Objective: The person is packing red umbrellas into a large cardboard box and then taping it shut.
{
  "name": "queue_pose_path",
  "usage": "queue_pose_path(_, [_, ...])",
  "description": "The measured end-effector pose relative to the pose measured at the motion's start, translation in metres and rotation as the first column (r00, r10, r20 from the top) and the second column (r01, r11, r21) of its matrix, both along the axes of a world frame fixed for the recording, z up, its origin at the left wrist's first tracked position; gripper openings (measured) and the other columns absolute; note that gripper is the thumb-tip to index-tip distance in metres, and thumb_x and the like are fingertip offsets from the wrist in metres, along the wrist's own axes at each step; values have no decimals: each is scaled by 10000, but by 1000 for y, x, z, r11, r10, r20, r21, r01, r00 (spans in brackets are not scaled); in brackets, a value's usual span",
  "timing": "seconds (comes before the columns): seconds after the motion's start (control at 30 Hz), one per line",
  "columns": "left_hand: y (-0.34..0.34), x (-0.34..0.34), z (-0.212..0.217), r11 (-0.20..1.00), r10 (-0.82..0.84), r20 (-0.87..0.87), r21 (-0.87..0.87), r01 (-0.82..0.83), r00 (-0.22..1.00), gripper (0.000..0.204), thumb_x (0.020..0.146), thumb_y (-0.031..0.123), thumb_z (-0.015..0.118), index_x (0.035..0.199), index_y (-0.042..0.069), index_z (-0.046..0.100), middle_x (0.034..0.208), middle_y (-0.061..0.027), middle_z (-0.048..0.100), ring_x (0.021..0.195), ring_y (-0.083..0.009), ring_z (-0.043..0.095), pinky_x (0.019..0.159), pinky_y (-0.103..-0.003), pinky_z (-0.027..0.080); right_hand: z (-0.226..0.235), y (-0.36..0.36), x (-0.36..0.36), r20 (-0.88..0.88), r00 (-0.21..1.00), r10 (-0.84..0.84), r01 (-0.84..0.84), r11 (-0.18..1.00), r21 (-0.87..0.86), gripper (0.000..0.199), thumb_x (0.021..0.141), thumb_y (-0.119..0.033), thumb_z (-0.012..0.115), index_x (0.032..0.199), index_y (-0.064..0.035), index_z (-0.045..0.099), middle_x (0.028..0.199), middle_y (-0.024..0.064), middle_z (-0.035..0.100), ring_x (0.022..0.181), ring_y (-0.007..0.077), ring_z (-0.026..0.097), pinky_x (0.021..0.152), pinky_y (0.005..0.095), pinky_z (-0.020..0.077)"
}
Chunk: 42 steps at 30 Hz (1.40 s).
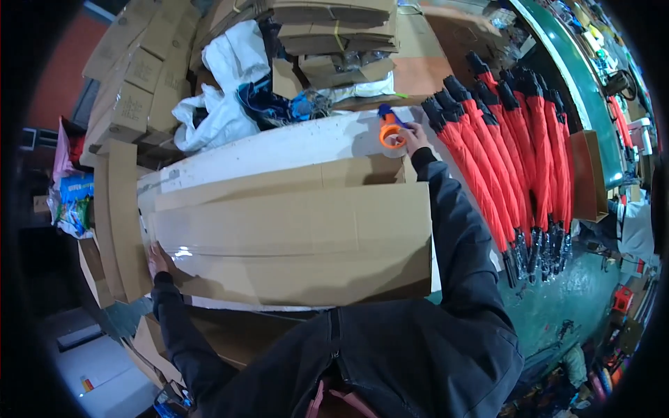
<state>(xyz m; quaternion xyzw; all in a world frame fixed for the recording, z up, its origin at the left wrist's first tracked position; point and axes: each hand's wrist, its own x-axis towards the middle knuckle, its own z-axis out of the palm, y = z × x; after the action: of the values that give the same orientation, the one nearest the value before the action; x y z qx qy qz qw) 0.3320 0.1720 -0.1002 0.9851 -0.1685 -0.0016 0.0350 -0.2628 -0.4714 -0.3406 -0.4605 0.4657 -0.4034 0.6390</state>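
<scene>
A long brown cardboard box (293, 219) lies in front of me, its side flap standing up along the far edge. A shiny strip of clear tape (182, 253) shows on its top near the left end. My left hand (159, 260) lies against the box's left end, fingers stretched out, partly hidden by the sleeve. Beyond the box's far right corner, my right hand (416, 138) is closed on a tape dispenser (392, 136) with an orange hub and a blue part.
Many folded red umbrellas (498, 153) with black handles lie to the right. Stacked flat cardboard (334, 28) and white sacks (233, 63) stand at the back. Brown cartons (139, 90) are piled at the far left, with upright cardboard pieces (120, 223) beside the white table (230, 159).
</scene>
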Motion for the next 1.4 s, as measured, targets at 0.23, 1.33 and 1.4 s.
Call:
queue_pose_path(0.23, [53, 3, 5, 990, -114, 77, 93, 106, 991, 666, 949, 566, 271, 1300, 35, 468, 1251, -242, 537, 1153, -426, 497, 951, -467, 389, 38, 26, 14, -341, 906, -252, -33, 760, -649, 434, 867, -213, 648, 1213, 3, 500, 1019, 127, 609, 921, 201, 617, 784, 316, 513])
queue_pose_path(1.33, [152, 38, 8, 655, -208, -779, -560, -507, 591, 707, 881, 561, 503, 1381, 70, 410, 1356, -137, 480, 1219, -280, 452, 1005, -416, 386, 125, 353, -155, -65, 982, -180, 191, 934, 300, 346, 888, -376, 622, 1003, -53, 671, 830, 29, 666, 735, 114, 613, 677, 284, 493])
queue_pose_path(1.4, [130, 31, 13, 671, -185, -736, -579, -463, 651, 680, 885, 548, 512, 1361, 67, 437, 1322, -122, 513, 1188, -269, 481, 984, -403, 401, 115, 355, -173, -175, 978, -110, 158, 945, 288, 325, 882, -345, 638, 1016, -50, 669, 829, 23, 666, 742, 103, 615, 678, 277, 495])
